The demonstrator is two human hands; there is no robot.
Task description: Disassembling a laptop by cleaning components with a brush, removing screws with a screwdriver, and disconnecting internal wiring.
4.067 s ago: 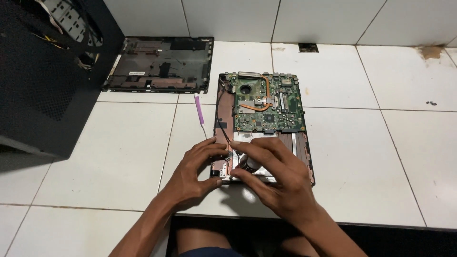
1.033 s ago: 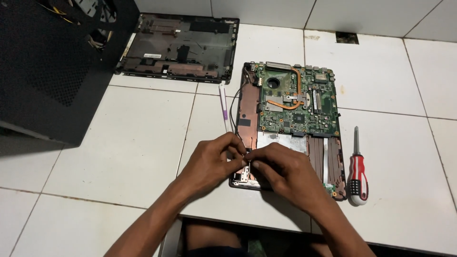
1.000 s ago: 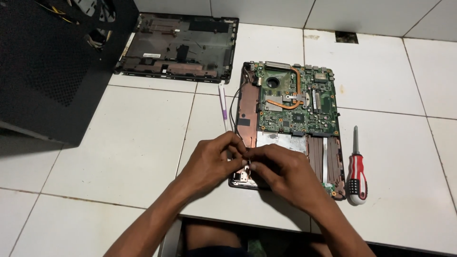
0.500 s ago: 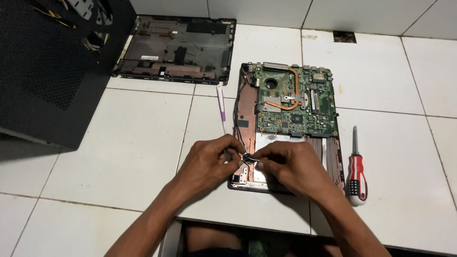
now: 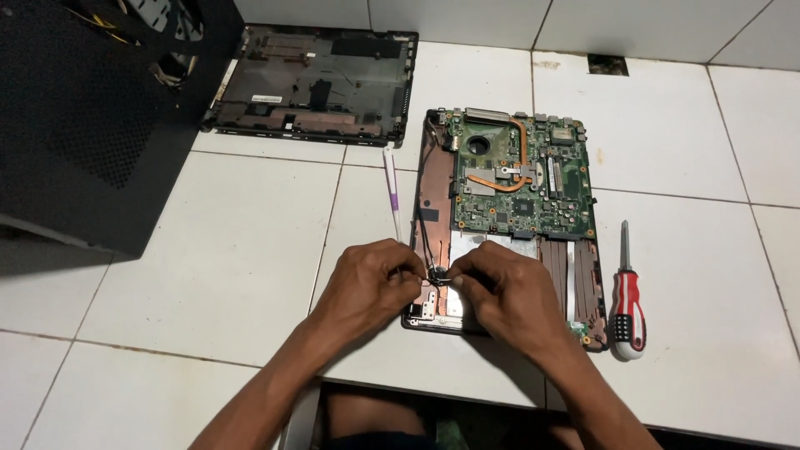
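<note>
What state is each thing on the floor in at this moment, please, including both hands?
Laptop base: opened, green circuit board exposed.
Bottom cover: removed, lying apart, inner side up.
Small black part: pinched between both hands, over the laptop base.
Left hand: fingers closed on the part.
Right hand: fingers closed on the part.
Screwdriver: lying on tile, untouched.
White-purple tool: lying flat, untouched.

Makeshift repair spot on white tiled floor (image 5: 208, 250) (home-like): opened laptop (image 5: 508, 217), screwdriver (image 5: 627, 300), black computer case (image 5: 83, 117).

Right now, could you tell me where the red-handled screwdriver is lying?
In the head view, the screwdriver lies on the white floor tiles just right of the opened laptop, beyond the right hand, tip pointing away.
</note>
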